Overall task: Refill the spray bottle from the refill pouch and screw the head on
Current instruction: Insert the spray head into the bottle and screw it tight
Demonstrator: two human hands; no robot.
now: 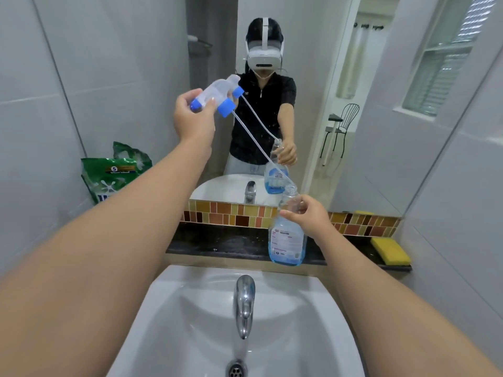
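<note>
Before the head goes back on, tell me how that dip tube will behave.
The dip tube looks thin and bendy, curving from the spray head to the bottle mouth, so it will probably flex and sway. Its end seems barely inside the neck; it may slip out.

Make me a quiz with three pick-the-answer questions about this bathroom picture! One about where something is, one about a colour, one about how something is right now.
1. Where is the sponge?
A. in the sink
B. on the dark ledge at the right
C. under the tap

2. What colour is the collar on the spray head?
A. red
B. green
C. blue

3. How is the spray bottle right now?
A. open, head lifted off
B. closed, head screwed on
C. lying on its side

Answers:
1 B, it lies on the ledge by the wall.
2 C, the collar is blue.
3 A, the left hand holds the head high while the right hand holds the neck; only the tube tip reaches the mouth.
</note>
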